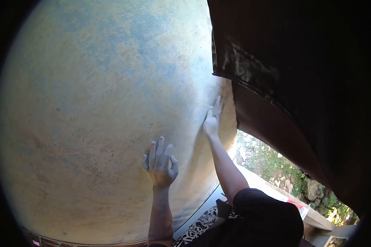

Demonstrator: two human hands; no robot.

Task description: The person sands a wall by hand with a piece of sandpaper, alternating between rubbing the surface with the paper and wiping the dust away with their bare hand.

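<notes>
My grip is released on both sides. My left hand (163, 168) is spreading its fingers over the broad pale surface (90, 111); my right hand (211, 122) is extending its fingers near that surface's edge, beside the dark sheet (272, 117). The pale surface is extending ahead of me and beneath both hands. Both hands are showing a pale coating. I cannot tell how firmly either palm is pressing. In my judgement, good practice is holding the fingers flat, spreading pressure evenly and avoiding fingertip digging.
</notes>
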